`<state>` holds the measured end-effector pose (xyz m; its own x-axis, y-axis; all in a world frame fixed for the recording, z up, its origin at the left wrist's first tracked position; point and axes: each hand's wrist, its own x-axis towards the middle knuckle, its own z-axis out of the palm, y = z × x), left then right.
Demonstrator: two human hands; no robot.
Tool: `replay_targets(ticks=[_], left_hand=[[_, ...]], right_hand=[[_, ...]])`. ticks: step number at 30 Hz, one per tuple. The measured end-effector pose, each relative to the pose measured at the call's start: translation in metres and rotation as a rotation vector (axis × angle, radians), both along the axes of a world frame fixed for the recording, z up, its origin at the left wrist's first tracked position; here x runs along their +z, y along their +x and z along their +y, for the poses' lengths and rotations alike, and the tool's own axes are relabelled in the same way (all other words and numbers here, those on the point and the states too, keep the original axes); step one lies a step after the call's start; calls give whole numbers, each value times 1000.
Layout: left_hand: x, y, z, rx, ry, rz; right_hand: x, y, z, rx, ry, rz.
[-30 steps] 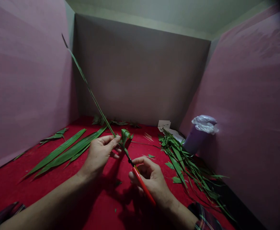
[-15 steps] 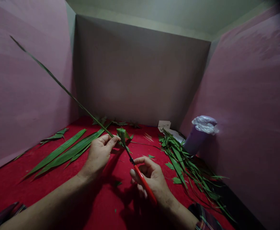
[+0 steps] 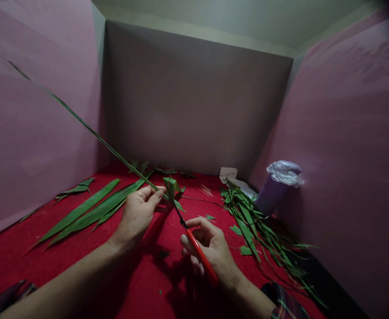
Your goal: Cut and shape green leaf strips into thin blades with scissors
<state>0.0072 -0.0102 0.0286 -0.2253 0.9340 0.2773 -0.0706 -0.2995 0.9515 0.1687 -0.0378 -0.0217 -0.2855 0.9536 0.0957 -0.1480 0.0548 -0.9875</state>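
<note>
My left hand (image 3: 141, 212) pinches a long, narrow green leaf (image 3: 91, 129) between thumb and fingers. The leaf slants up to the far left, and just right of my fingertips stands a folded green loop (image 3: 170, 188). In my right hand (image 3: 210, 246) is a pair of scissors (image 3: 199, 251) with red handles, fingers closed around them. The dark blades point up and left and reach the foot of the loop. Whether the blades are apart or together I cannot tell.
Broad green leaves (image 3: 97, 208) lie on the red cloth (image 3: 134, 283) at left. To the right are a heap of cut leaves (image 3: 250, 217), several toothpicks (image 3: 206, 190), a white card (image 3: 228, 173) and a purple container (image 3: 274, 188) topped with clear plastic. Pink walls stand on both sides.
The far tip of the long leaf has dipped slightly down and left. The folded loop has shifted a little to the right. Both hands stay nearly where they were.
</note>
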Motion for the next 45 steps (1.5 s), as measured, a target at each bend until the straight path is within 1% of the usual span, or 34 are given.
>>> replay_targets(ticks=[5,11,14,18,21,22,24,26,28,30,32,34,37,39,41,44,45], left_hand=[[0,-2,3,14,26,28],[1,-5,6,48,-4,83],[3,-9,8,91,0,138],[8,-18,14,179,70,236],[9,-29,22,282,108,360],[8,-34,25,294,119,420],[4,-42,33,332,199,545],[-3,-48,42,382,254,739],[-12,-51,48,356,251,882],[-19,-51,53,290,253,978],[-24,-50,56,226,272,1047],[-25,-51,57,207,282,1087],[-20,-55,57,241,262,1103],[-13,-60,57,304,227,1090],[-7,-64,58,382,177,1051],[-1,-70,59,436,106,953],[1,-71,59,435,81,928]], right_hand=[[0,0,0,-6,4,-12],[0,0,1,-1,18,-25],[0,0,1,-13,25,-39],[0,0,0,-7,30,-48],[-1,0,-1,25,55,-50],[-1,0,-1,46,69,-52],[-3,1,-3,106,104,-63],[-4,2,-5,177,138,-86],[-5,4,-7,230,171,-120],[-4,5,-9,267,197,-151],[-2,5,-12,293,185,-154],[1,5,-13,314,114,-96],[7,5,-13,362,-24,63],[12,9,-13,383,-19,156],[19,15,-12,376,47,266],[31,28,-8,247,87,408],[35,34,-6,170,71,435]])
